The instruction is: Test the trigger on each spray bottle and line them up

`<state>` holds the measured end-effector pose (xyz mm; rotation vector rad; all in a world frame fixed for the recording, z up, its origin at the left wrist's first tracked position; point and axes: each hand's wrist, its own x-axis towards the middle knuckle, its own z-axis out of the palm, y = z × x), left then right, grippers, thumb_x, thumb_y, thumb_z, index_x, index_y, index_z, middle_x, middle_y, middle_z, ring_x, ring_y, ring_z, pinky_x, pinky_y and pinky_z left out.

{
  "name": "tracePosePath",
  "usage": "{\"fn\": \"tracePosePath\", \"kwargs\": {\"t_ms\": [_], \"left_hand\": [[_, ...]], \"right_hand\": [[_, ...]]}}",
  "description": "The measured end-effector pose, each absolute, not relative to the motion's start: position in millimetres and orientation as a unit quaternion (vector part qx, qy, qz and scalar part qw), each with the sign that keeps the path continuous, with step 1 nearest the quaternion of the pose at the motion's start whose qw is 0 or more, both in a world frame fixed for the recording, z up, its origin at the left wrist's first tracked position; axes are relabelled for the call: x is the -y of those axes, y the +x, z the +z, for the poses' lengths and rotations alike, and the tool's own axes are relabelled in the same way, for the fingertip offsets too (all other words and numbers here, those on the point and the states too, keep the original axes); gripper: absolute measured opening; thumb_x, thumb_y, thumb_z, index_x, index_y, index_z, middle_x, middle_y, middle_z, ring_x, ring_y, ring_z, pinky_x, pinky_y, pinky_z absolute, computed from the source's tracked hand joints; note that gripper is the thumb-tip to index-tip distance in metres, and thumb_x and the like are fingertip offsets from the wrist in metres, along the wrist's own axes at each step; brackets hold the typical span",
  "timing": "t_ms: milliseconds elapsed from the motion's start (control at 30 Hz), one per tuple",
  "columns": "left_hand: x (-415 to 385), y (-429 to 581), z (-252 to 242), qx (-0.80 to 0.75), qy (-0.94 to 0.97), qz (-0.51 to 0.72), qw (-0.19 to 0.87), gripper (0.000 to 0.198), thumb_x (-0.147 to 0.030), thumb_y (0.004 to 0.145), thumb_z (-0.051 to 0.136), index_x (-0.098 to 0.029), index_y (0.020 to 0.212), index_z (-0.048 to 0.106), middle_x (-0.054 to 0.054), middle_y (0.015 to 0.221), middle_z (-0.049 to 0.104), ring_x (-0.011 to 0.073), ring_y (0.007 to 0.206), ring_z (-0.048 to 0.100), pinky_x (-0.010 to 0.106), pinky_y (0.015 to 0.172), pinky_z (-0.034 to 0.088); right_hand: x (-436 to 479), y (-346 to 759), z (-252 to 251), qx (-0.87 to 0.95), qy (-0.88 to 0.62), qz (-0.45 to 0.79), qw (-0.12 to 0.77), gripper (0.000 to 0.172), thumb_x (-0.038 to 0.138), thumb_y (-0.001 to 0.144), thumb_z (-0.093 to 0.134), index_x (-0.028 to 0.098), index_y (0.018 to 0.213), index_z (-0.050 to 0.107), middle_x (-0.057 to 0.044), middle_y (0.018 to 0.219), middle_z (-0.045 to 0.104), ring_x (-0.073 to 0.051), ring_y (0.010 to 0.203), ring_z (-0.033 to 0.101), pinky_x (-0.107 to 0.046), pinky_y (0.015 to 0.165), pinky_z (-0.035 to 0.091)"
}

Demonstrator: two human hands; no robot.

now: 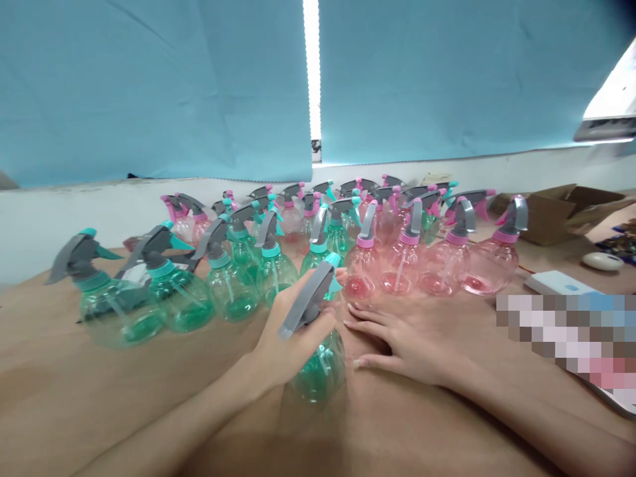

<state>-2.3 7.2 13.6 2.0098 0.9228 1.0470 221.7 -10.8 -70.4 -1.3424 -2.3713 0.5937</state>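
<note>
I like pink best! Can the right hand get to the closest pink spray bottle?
Probably yes. The right hand lies flat and empty on the table, just short of that pink spray bottle, nothing between them. The left hand holds a green spray bottle.

A pixelated patch (566,338) is hiding something on the worktop (99,397); the left hand (288,338) is covering the neck of the green spray bottle (320,371).

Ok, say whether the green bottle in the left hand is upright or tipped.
Upright: the green bottle stands base-down on the table, trigger head on top, left hand round its neck.
</note>
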Motion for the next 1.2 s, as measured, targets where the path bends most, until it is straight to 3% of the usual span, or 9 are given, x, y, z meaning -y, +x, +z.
{"fn": "tracePosePath", "kwargs": {"t_ms": [333,533,700,933,1200], "left_hand": [[-5.3,0.2,15.6,-0.356,0.767,0.405,0.348,0.039,-0.024,0.081,0.051,-0.024,0.119,0.060,-0.003,0.064,0.055,0.0165,0.062,0.057,0.028,0.058,0.047],[-5.0,0.8,15.0,-0.350,0.760,0.402,0.373,0.044,-0.023,0.081,0.052,-0.024,0.124,0.058,0.001,0.090,0.067,0.0125,0.061,0.056,0.030,0.066,0.050],[-5.3,1.4,15.6,-0.336,0.758,0.409,0.380,0.044,-0.021,0.080,0.053,-0.024,0.124,0.059,0.003,0.108,0.068,0.0121,0.065,0.060,0.032,0.074,0.053],[-5.2,0.7,16.9,-0.336,0.759,0.400,0.389,0.043,-0.021,0.080,0.052,-0.022,0.123,0.058,0.003,0.105,0.069,0.0088,0.054,0.052,0.030,0.067,0.052],[-9.0,-1.7,13.1,-0.329,0.760,0.393,0.398,0.040,-0.021,0.082,0.052,-0.024,0.122,0.057,-0.004,0.076,0.058,0.0094,0.050,0.041,0.031,0.068,0.048]], "right_hand": [[7.7,223.7,-76.3,0.836,-0.466,0.221,0.187,0.074,0.066,0.083,0.058,0.028,0.145,0.044,-0.009,0.154,0.038,-0.034,0.142,0.031,-0.055,0.114,0.028],[8.2,223.5,-74.1,0.835,-0.469,0.223,0.179,0.074,0.067,0.084,0.056,0.028,0.145,0.044,-0.007,0.154,0.037,-0.033,0.142,0.031,-0.055,0.114,0.028],[8.2,223.4,-72.2,0.837,-0.471,0.221,0.169,0.076,0.069,0.084,0.054,0.025,0.145,0.044,-0.009,0.154,0.037,-0.033,0.143,0.030,-0.054,0.115,0.028],[8.0,222.8,-71.6,0.836,-0.473,0.224,0.164,0.077,0.069,0.083,0.054,0.024,0.145,0.044,-0.009,0.154,0.036,-0.033,0.142,0.030,-0.054,0.114,0.029],[9.2,222.5,-71.0,0.836,-0.471,0.223,0.169,0.076,0.068,0.084,0.054,0.023,0.145,0.044,-0.009,0.155,0.035,-0.033,0.143,0.029,-0.053,0.115,0.028]]}}
